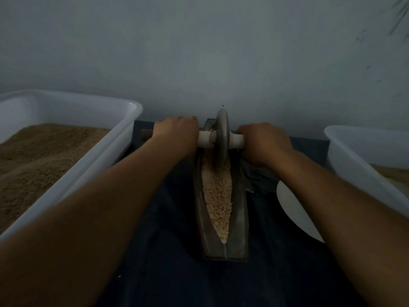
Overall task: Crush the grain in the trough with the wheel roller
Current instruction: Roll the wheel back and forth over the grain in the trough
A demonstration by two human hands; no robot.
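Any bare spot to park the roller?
Dark cloth between left tub and trough, near end, is bare. Right of the trough is crowded: white plate, right tub. Both hands, left hand and right hand, grip the axle.

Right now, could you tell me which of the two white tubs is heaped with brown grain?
The left tub, beside the left hand, is heaped with brown grain. The right tub shows only a little at its edge.

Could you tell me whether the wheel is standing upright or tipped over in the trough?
Upright: the wheel stands on edge in the trough's grain, its axle level.
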